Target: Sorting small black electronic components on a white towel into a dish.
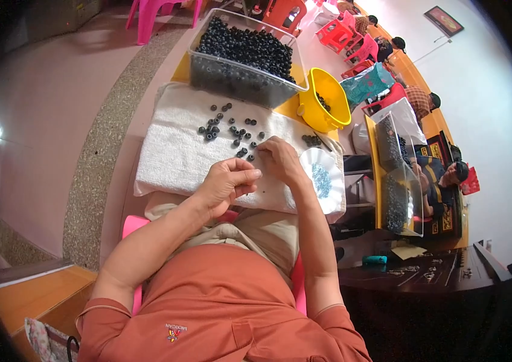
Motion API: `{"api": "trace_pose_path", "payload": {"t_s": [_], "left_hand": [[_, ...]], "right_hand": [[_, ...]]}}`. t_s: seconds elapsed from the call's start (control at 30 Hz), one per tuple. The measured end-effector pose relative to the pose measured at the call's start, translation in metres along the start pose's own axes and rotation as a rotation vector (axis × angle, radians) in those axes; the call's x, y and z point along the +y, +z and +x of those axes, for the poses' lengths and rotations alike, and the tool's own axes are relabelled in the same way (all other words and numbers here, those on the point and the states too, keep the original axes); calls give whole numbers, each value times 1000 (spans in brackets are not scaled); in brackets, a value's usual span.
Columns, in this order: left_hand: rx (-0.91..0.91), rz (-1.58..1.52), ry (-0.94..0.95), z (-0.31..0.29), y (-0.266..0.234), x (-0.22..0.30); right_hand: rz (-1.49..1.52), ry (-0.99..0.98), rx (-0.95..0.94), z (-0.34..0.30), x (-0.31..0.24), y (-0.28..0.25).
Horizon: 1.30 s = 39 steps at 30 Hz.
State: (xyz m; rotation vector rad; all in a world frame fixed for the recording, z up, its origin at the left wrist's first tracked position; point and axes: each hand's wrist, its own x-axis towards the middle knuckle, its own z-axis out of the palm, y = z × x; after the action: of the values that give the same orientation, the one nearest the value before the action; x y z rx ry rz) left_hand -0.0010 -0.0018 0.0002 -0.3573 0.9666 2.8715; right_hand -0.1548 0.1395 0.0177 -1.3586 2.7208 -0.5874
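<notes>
Dark round beads (236,143) lie loosely scattered over a white towel (171,136) in front of me. My left hand (229,184) is held above the towel's near part, thumb and fingers pinched together. Whatever sits in that pinch is too small to make out. Just to the right and a little farther off, my right hand (281,159) bends its fingers down at the edge of the scattered beads. Its fingertips are drawn together and partly hidden, so any bead in them cannot be seen. A white fluted plate (331,202) with tiny blue beads rests beside my right wrist.
Beyond the towel stands a clear plastic bin (241,90) full of dark beads. A yellow bucket (328,123) with some dark beads is right of it. More clear bins (396,178) stand on the right, near a seated person (440,175). Pink chairs (146,23) stand farther back.
</notes>
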Motion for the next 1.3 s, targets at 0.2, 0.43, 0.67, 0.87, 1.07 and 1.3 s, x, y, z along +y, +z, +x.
{"api": "trace_pose_path", "payload": {"t_s": [0.2, 0.43, 0.67, 0.87, 1.07, 1.3], "left_hand": [[3, 7, 8, 0, 1, 0], [10, 13, 11, 2, -1, -1], [24, 52, 59, 3, -5, 1], [4, 124, 62, 1, -1, 1], [-70, 195, 72, 2, -2, 3], [-134, 269, 49, 0, -2, 5]], "right_hand": [[12, -70, 75, 0, 1, 6], [128, -8, 73, -3, 5, 8], [1003, 163, -79, -32, -6, -14], [1342, 164, -197, -49, -9, -12], [1404, 133, -202, -54, -14, -16], [1432, 106, -206, -55, -19, -18]]}}
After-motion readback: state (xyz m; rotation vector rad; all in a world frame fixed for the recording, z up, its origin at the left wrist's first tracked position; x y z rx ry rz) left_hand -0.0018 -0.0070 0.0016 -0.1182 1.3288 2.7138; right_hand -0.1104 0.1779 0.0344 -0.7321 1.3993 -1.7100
